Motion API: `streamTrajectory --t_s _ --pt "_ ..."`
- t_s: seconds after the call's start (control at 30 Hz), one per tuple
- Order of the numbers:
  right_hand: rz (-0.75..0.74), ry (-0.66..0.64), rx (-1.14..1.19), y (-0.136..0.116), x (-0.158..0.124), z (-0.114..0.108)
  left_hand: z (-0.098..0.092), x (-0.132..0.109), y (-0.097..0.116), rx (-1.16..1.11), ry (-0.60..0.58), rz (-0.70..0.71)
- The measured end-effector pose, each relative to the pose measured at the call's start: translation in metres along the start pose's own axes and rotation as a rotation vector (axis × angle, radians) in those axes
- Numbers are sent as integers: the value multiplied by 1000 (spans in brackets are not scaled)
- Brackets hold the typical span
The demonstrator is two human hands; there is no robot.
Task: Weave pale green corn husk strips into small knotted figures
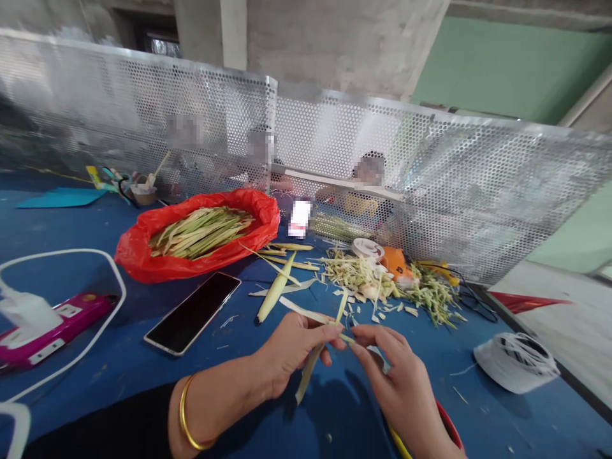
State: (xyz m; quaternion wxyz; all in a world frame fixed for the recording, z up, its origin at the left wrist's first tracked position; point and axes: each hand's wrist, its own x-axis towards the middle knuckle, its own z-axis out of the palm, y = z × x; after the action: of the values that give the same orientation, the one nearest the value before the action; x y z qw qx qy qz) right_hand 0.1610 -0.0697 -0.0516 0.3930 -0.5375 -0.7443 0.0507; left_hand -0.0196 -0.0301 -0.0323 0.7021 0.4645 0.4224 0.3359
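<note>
My left hand (299, 347), with a gold bangle at its wrist, pinches pale green leaf strips (310, 371) that cross each other between thumb and fingers. Close on its right, my right hand (394, 363) has thumb and index finger closed on the tip of a narrow strip. Something bluish-grey shows partly behind the right fingers; I cannot make out what it is. Beyond the hands lies a pale green husk piece (277, 290) with a dark end, among loose leaves. Cut leaf scraps (356, 274) are heaped behind the right hand.
A red bag (196, 271) of leaf strips stands back left, near a black phone (194, 312). Further left are a magenta power strip (52, 328) and white cable. A white cord roll (514, 363) sits right. Behind a perforated metal screen (335, 127) are people.
</note>
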Motion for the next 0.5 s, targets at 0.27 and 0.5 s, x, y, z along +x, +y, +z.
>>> streamTrajectory --t_s 0.27,0.5 --pt "171 -123 250 -6 2 1 4 -1 -1 38 4 26" --pt "613 -150 839 -7 3 6 14 -6 -11 93 -134 -34"
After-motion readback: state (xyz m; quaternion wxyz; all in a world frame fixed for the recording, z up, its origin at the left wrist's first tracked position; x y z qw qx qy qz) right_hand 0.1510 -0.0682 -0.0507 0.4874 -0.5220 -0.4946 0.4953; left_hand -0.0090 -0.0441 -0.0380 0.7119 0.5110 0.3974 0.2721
